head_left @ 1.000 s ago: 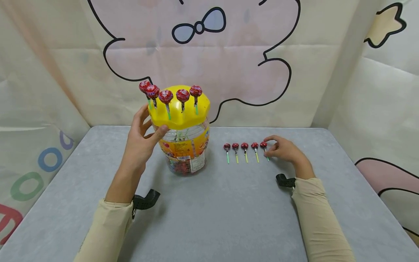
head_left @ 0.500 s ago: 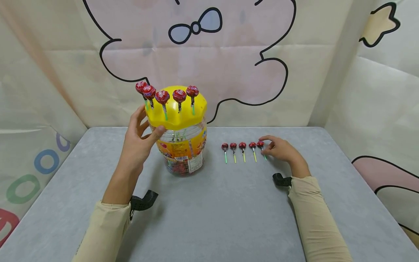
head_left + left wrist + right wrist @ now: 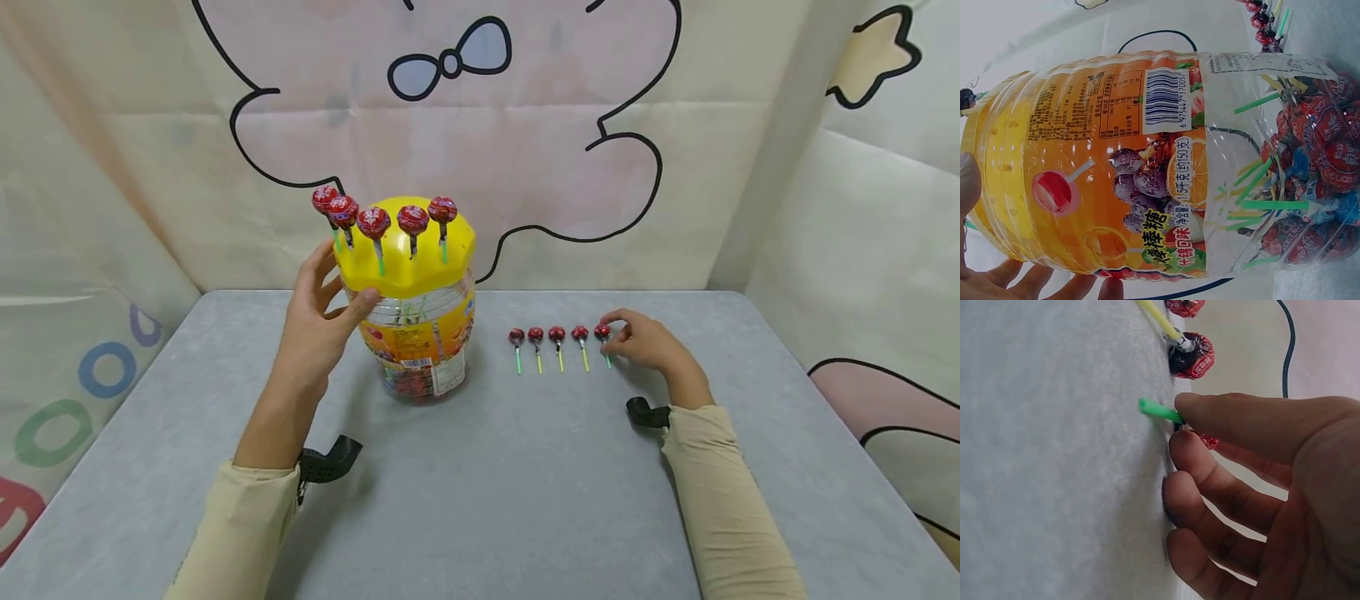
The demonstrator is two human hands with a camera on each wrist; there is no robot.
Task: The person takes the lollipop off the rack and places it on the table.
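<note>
My left hand [image 3: 311, 346] grips the upper side of a clear plastic candy jar [image 3: 420, 337], thumb in front and fingers behind. Its yellow lid [image 3: 408, 282] has several red-wrapped lollipops [image 3: 373, 222] standing in it, heads up. More lollipops [image 3: 1319, 140] show through the jar's lower part in the left wrist view. To the right, my right hand [image 3: 648, 343] pinches the last lollipop [image 3: 602, 332] of a row lying on the table. In the right wrist view its green stick [image 3: 1159, 410] pokes out from between thumb and finger; most of its head is hidden.
Several lollipops [image 3: 557, 335] lie side by side between the jar and my right hand, sticks towards me. The grey table [image 3: 480, 492] ends at a printed cloth backdrop [image 3: 555, 192] behind the jar.
The lollipop at the right end has shifted slightly right, widening the gap to its neighbour. My left hand stays on the jar. The head view has swung a little.
</note>
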